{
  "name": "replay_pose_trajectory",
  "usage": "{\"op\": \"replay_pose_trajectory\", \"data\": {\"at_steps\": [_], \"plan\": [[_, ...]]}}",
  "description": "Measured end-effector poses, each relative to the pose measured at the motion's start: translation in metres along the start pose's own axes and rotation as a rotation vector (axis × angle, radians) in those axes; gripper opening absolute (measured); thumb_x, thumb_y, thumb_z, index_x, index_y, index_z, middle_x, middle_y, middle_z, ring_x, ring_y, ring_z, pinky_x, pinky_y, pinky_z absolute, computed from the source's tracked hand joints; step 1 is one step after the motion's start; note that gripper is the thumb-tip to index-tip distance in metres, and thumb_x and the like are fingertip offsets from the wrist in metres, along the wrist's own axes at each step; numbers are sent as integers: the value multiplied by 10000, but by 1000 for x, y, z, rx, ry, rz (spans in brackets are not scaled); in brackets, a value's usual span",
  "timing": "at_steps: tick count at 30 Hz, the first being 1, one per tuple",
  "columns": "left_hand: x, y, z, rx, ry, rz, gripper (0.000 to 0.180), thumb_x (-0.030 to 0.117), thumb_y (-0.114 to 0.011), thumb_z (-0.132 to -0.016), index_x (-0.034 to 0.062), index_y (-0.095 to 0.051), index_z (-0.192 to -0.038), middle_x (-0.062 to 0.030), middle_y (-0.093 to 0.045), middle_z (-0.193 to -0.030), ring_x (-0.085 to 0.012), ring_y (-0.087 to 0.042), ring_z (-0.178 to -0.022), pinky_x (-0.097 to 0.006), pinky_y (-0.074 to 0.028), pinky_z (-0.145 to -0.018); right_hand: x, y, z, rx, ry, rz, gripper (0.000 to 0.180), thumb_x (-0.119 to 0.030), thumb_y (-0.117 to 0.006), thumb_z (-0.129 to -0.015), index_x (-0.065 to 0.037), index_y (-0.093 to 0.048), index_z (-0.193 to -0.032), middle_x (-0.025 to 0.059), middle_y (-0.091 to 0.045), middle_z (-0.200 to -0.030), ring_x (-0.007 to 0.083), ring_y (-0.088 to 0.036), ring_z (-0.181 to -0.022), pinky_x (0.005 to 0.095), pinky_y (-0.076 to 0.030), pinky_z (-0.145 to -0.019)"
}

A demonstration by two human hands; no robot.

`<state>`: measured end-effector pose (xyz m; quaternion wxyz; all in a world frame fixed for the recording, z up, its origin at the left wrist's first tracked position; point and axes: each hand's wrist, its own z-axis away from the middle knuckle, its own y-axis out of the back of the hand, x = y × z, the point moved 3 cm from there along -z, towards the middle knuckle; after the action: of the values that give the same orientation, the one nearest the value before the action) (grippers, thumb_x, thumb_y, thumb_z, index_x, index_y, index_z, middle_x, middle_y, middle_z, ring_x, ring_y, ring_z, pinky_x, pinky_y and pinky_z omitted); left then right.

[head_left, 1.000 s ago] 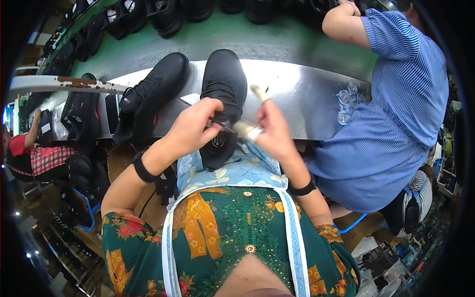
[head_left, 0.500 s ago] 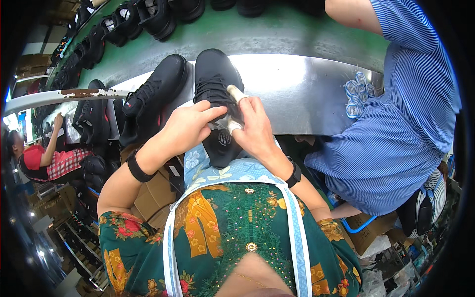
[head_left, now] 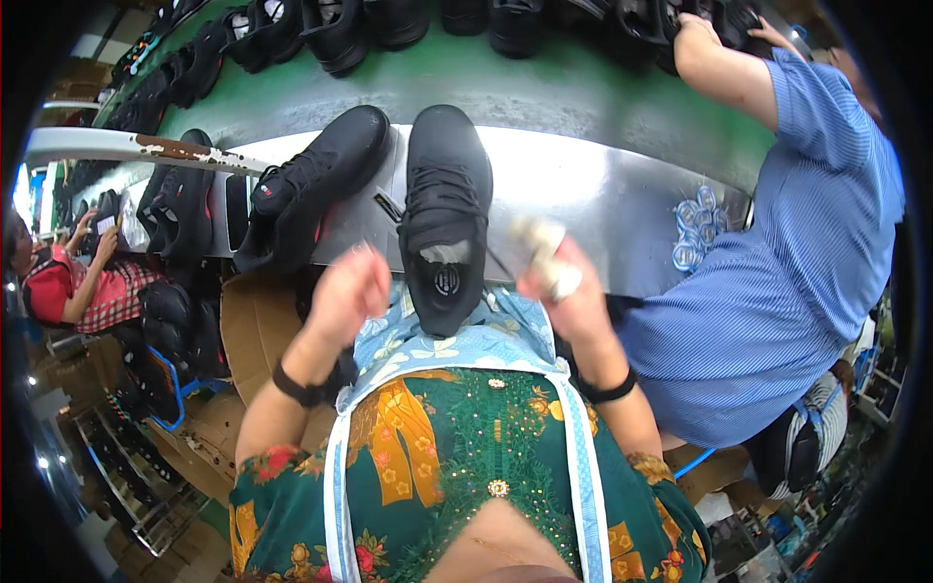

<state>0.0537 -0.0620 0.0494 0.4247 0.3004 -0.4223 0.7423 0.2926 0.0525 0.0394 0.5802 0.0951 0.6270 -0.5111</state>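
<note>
Black shoe [head_left: 445, 214] lies clear between blurred hands [head_left: 348, 291], their grips unreadable.

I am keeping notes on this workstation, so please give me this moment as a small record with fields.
Setting: metal bench beside a green conveyor carrying dark shoes
Centre shoe: black lace-up shoe, heel end over the bench edge toward the person
Second shoe: black shoe lying to its left
Left hand: raised beside the centre shoe, blurred
Right hand: blurred, fingers around a small pale object
Neighbour: person in blue striped shirt reaching to the conveyor
</note>
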Motion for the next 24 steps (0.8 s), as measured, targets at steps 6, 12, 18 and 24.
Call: {"op": "replay_pose_trajectory", "data": {"at_steps": [6,12,18,24], "plan": [[-68,34,33,72,186,-533,362,306,-419,-962,61,-511,-711,41,-430,-621,-48,-369,-564,-211,-304,-526,45,5,13,-47,-102,408,274,-103,-437,-914,17,-576,-1117,69,-624,-1062,154,-559,-1012,278,-412,-908],[66,5,8,26,-337,188,332,283,-359,-977,75,-416,-725,3,-324,-589,-86,-272,-480,-233,-244,-442,-31,28,-22,84,139,-125,305,-92,-455,-929,5,-502,-1214,-57,-417,-655,38,-377,-568,211,-359,-559],[114,-67,-44,-197,-338,-477,309,276,-386,-979,11,-545,-982,-10,-514,-726,-43,-356,-545,-217,-294,-492,-79,-90,-61,-45,754,489,279,4,-589,-745,-44,-617,-1018,114,-609,-890,275,-572,-863,366,-432,-807],[114,-73,-39,-384,-175,-354,210,216,-423,-966,51,-523,-883,14,-498,-706,-32,-379,-559,-187,-291,-503,-80,-69,-79,-28,703,431,434,-104,-557,-877,-92,-469,-1301,55,-579,-918,139,-524,-808,263,-429,-779]]}}
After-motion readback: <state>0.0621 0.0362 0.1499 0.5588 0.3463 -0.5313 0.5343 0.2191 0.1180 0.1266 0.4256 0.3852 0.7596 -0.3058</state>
